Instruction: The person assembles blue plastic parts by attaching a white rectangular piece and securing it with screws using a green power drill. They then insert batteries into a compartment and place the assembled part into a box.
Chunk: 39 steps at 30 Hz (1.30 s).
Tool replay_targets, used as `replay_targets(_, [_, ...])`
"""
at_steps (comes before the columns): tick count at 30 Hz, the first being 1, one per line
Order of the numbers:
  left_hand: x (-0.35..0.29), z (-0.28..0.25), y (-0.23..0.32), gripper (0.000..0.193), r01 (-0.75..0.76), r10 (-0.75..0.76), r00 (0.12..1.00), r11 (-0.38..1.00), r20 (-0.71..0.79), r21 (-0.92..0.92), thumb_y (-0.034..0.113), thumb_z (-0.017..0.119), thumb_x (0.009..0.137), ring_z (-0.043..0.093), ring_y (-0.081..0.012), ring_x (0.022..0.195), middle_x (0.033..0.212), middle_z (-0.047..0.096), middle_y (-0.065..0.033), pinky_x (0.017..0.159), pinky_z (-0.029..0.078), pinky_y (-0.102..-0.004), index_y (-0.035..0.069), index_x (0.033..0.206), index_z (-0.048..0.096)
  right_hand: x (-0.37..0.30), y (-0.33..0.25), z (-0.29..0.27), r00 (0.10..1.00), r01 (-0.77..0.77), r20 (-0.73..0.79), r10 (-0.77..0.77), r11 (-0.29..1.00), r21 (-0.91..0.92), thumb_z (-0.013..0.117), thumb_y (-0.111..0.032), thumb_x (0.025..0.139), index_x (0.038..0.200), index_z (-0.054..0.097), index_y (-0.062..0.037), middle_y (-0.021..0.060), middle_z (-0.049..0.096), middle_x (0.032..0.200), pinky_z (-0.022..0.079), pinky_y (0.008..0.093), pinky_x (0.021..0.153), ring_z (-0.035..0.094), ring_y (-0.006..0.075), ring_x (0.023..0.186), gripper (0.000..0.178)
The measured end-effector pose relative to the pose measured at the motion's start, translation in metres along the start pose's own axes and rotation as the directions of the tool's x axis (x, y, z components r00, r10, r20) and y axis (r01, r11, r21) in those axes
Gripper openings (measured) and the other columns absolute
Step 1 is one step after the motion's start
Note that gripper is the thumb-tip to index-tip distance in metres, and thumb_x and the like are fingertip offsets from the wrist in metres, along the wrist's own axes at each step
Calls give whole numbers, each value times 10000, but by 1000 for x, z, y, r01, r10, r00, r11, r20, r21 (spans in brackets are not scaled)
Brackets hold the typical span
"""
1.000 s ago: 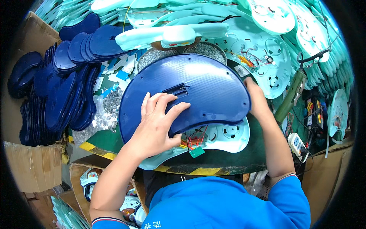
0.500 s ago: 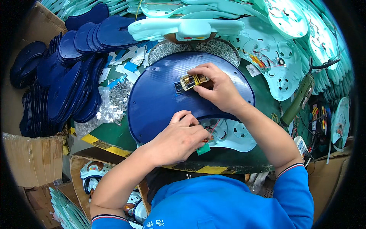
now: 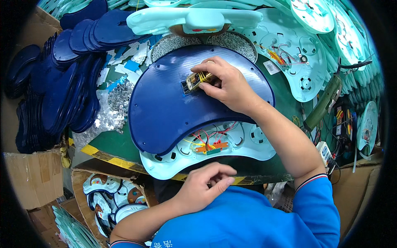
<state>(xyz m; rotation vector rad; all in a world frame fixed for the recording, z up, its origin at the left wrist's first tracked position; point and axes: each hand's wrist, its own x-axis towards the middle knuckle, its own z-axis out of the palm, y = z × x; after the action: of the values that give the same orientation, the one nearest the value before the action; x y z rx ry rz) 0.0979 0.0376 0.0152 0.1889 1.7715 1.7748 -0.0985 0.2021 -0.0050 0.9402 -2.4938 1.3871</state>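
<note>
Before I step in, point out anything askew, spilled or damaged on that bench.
The dark-blue cover sits out of line with the mint-green shell beneath it, leaving a green circuit board exposed at the near edge, so the pair looks askew. Small metal pieces lie loose by a clear plastic bag, possibly spilled. No damage stands out.

my right hand covers the near end of the small wired box, which itself partly hides the slot under it. the curled fingers of my left hand, at six o'clock, hide my palm, so i can't tell if it holds anything. the blue panel covers most of the green shell below it. at twelve o'clock, the bits in the bowls are too small to make out, and the stacked shells are cut off by the upper edge.
</note>
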Motion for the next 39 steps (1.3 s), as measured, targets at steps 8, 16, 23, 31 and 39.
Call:
replay_targets(8, [6, 12, -52, 429, 65, -292, 954, 422, -68, -904, 436, 561, 1040, 548, -133, 814, 1028, 584, -73, 702, 460, -279, 39, 1200, 532, -1, 0, 3, 1000, 19, -15, -19, 1000, 14, 712, -115, 861, 1182, 687, -67, 150, 628, 1091, 554, 381, 834, 674, 310, 935, 326])
replay_targets(16, [3, 12, -45, 466, 25, -264, 960, 426, -98, -904, 441, 559, 1039, 558, -136, 830, 1035, 590, -70, 691, 456, -279, 37, 1267, 522, -1, 3, 6, 999, 37, -35, -36, 999, 6, 715, -103, 858, 1185, 683, -67, 141, 628, 1090, 554, 374, 830, 673, 299, 933, 331])
replay_targets(23, [4, 9, -52, 382, 15, -277, 955, 411, -110, -911, 420, 575, 1037, 565, -133, 817, 999, 604, -44, 646, 452, -265, 57, 1156, 559, -2, 2, 6, 999, 37, -35, -37, 999, -6, 720, -103, 854, 1188, 681, -72, 140, 626, 1097, 552, 376, 824, 668, 307, 937, 338])
replay_targets(31, [-2, 11, -45, 409, 261, -358, 932, 547, 59, -795, 331, 603, 1028, 574, -131, 753, 950, 607, -85, 580, 465, -253, -6, 1252, 544, -2, 1, 6, 999, 32, -29, -32, 999, -21, 722, -104, 853, 1197, 677, -74, 140, 623, 1104, 553, 381, 830, 670, 310, 949, 348])
replay_targets(39, [-2, 2, -2, 415, -101, 104, 994, 989, 21, -109, 126, 713, 946, 660, -127, 853, 999, 656, -113, 650, 568, -254, -38, 1310, 599, -3, 2, 6, 999, 27, -27, -27, 1000, -16, 719, -105, 857, 1200, 677, -70, 151, 621, 1113, 556, 377, 834, 674, 311, 945, 347])
